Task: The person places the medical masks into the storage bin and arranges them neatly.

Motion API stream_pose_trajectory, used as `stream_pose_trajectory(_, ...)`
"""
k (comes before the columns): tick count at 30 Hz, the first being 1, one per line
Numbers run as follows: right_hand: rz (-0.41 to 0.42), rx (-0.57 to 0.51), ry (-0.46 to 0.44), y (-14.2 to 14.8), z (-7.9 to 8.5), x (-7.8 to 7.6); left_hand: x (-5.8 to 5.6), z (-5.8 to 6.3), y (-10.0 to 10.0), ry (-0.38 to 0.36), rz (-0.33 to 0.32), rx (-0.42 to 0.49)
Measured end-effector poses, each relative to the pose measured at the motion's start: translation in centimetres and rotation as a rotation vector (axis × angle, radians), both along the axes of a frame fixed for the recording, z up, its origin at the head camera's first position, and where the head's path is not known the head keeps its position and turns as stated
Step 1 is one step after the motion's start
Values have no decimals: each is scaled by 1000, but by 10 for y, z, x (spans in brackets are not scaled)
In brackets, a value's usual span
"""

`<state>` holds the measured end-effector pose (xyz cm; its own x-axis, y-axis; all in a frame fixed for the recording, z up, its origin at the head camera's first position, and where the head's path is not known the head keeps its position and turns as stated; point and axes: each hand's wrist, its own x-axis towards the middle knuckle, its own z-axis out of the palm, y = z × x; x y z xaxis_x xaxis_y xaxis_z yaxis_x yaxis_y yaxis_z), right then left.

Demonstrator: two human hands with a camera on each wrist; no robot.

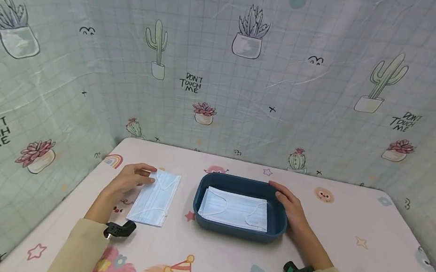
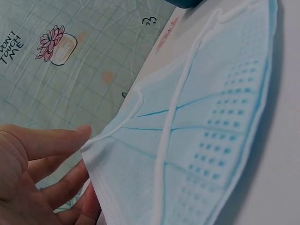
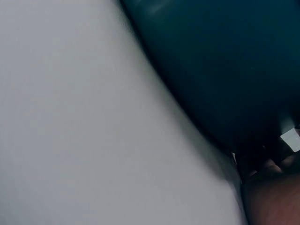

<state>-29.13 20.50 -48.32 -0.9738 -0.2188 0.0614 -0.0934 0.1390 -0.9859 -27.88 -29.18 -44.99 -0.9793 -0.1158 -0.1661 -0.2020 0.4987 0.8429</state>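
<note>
At the left of the head view, my left hand [image 1: 131,179] pinches the edge of a pale blue face mask [image 1: 156,198] near its far left corner. The left wrist view shows the thumb [image 2: 58,142] at that corner, with the other fingers partly behind the mask's edge. White ear loops lie across the mask's face. My right hand [image 1: 291,208] grips the far right corner of a dark blue rectangular bin [image 1: 235,230]. Inside the bin lie more face masks [image 1: 236,209], laid flat; how many is unclear. In the right wrist view the fingers are dark and mostly hidden.
The bin stands on a table [image 1: 232,262] covered with a pale pink cartoon-print cloth, to the right of the held mask. Behind the table and along its sides hangs a plant-print curtain [image 1: 227,75]. Each wrist wears a small black camera mount.
</note>
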Motion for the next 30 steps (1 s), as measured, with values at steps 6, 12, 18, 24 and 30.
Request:
stream_pose_trajectory(6, 7, 3, 9, 0, 2, -1, 4, 4, -4, -20, -9, -2)
stream_pose_trajectory(12, 10, 1, 8, 0, 2, -1, 6, 8, -3, -10, -18, 1)
stream_pose_trajectory(18, 9, -3, 10, 1, 2, -1, 5, 10, 0, 7, -6, -2)
stream_pose_trajectory(24, 7, 0, 12, 0, 2, -2, 5, 12, 0, 28, 17, 20)
stream_pose_trajectory(30, 5, 0, 7, 0, 1, -2, 4, 12, 1, 56, 29, 55)
